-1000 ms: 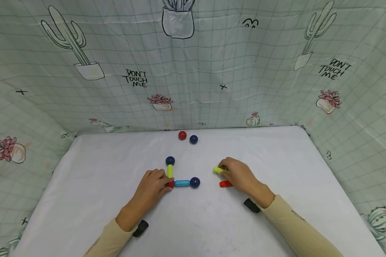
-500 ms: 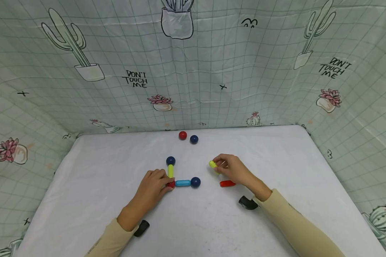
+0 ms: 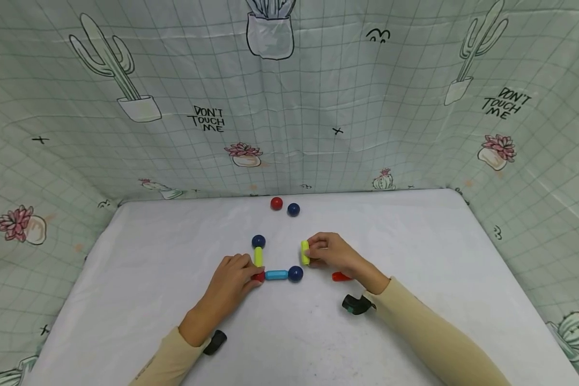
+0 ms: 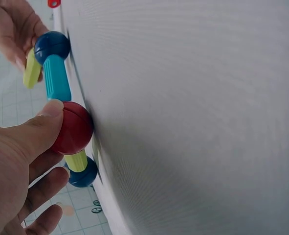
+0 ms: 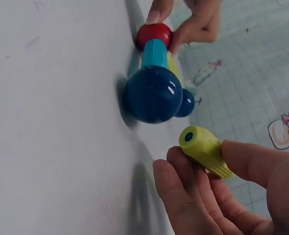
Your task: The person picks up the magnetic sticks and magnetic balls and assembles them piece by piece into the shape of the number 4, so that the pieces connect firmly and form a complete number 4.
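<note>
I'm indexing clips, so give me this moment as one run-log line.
left hand: pinches red ball; right hand: holds yellow stick, unattached; red stick: on white table

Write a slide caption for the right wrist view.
The right hand pinches a yellow-green rod, apart from the nearer blue ball.

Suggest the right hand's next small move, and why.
Probably ease the held yellow rod onto the blue ball ending the light-blue rod. The right hand pinches it just clear of that ball, roughly parallel to the other yellow rod, while the left hand grips the red corner ball.
</note>
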{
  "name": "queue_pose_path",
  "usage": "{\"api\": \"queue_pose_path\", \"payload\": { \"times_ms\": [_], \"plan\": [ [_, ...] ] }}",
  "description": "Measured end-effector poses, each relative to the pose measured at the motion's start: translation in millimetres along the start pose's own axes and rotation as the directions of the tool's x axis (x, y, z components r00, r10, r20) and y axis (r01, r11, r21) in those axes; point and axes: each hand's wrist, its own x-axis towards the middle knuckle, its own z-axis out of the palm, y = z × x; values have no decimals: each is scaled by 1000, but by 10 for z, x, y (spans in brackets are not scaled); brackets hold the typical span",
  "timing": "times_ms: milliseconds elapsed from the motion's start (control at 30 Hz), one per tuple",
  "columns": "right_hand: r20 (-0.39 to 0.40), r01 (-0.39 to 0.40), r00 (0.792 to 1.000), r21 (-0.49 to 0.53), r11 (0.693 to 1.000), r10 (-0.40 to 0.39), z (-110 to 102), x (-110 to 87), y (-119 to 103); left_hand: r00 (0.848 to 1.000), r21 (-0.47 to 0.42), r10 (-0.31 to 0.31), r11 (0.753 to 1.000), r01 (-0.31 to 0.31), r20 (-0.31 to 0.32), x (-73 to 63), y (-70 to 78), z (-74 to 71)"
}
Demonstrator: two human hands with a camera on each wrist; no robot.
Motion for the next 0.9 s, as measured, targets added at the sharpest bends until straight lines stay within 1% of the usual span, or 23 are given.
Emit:
{"api": "queue_pose_path", "payload": {
  "times_ms": [67,233,367,567,700,900],
  "plan": [
    [-9,-19,1000,11,1000,19,33,28,-8,1000,2,3,1000,-3,-5,-2,2,1],
    [-10,-30,999,10,999,31,91,73,-28,1000,6,0,1000,0,-2,2,5,6],
    [-11,-30,999,-12,999,30,126,102,-46,1000,0,-8,1000,8,4,6,4,8],
    [-27,-36,999,-31,999,35,152,133,-66,1000,2,-5,1000,5,-5,10,4,9],
    [-21,-38,999,-43,998,37,168,147,-56,1000,4,-6,1000,6,-8,9,3,10],
    [-20,-27,999,-94,995,25,200,160,-34,1000,7,-19,1000,19,5,5,10,9]
  ]
}}
